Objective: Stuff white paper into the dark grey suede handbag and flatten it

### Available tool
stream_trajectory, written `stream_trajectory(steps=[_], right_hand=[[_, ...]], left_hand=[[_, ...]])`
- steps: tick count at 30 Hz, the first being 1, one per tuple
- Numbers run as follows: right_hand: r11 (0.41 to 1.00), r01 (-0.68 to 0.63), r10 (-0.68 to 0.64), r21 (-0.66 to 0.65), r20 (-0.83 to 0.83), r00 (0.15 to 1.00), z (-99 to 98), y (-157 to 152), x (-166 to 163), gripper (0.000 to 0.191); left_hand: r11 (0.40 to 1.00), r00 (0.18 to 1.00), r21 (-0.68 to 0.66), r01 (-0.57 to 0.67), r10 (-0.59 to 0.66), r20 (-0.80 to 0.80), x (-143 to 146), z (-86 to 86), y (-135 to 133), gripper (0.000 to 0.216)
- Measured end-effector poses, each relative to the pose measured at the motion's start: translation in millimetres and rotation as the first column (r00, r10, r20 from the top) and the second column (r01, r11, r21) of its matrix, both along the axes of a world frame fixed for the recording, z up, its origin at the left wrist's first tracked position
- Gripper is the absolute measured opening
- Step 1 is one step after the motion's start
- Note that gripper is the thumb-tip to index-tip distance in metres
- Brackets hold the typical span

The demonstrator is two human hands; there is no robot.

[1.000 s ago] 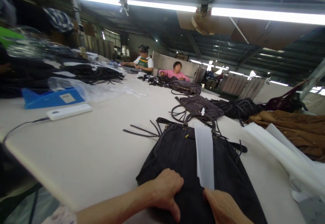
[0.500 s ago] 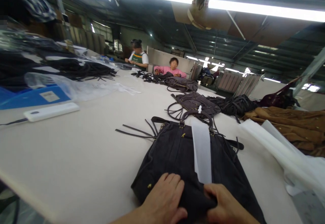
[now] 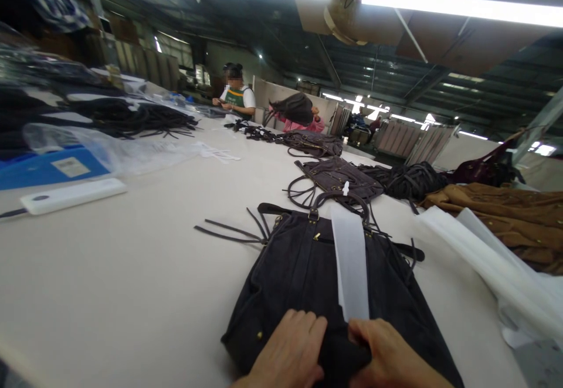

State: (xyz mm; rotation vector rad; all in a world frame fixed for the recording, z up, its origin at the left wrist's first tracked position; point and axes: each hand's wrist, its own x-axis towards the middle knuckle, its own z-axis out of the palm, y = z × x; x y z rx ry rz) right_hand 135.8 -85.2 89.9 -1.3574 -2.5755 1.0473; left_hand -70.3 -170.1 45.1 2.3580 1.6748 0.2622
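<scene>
A dark handbag (image 3: 281, 276) lies flat on the table in front of me, its handles pointing away and thin dangling straps spread to its left. Down its front runs a white paper strip (image 3: 350, 262). My left hand (image 3: 290, 347) is closed over the near end of the bag, fingers curled on the fabric. Close beside it, my right hand (image 3: 389, 350) grips a fold of the same fabric with thumb and fingers, just below the strip's lower end. The fold between my hands hides part of the fingertips.
Beyond lie more dark handbags (image 3: 338, 177) and brown bags (image 3: 497, 206). White wrapping sheets (image 3: 479, 265) lie right. To the left are a white handheld device (image 3: 74, 196), a blue bin (image 3: 53, 168) and clear plastic (image 3: 145, 156). Two co-workers stand across the table, one behind a lifted bag (image 3: 294, 108).
My left hand has shifted slightly right, towards my right hand, still on the bag. Across the table, the co-worker in pink has raised a dark bag.
</scene>
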Motion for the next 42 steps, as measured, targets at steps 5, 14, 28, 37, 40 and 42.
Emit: stream_trajectory(steps=[5,14,28,37,40,42], right_hand=[[0.999,-0.023,0.021,-0.041,-0.037,0.999,4.5,12.8,-0.1,0.033],[0.993,0.009,-0.008,0.114,-0.012,1.000,52.5,28.3,5.2,0.013],[0.663,-0.247,0.001,0.706,0.330,0.944,-31.6,75.4,-24.9,0.018],[0.970,-0.125,0.095,0.208,0.147,0.985,16.2,56.8,28.3,0.017],[0.955,-0.069,0.012,0.290,0.194,0.981,12.2,48.5,34.0,0.020],[0.930,-0.046,-0.027,0.365,0.191,0.981,4.0,48.0,27.8,0.017]], left_hand=[[0.998,0.999,0.048,0.041,-0.040,-0.015,-3.4,34.5,14.3,0.011],[0.978,0.983,0.206,0.007,0.031,-0.180,9.2,115.3,47.0,0.014],[0.848,0.915,0.397,0.350,-0.220,-0.337,-42.3,37.2,119.1,0.016],[0.776,0.892,0.469,0.421,-0.259,-0.370,-53.2,28.4,122.6,0.029],[0.813,0.910,0.452,0.367,-0.214,-0.355,-43.6,35.3,119.3,0.024],[0.866,0.947,0.456,0.207,-0.060,-0.316,-26.9,37.8,113.7,0.016]])
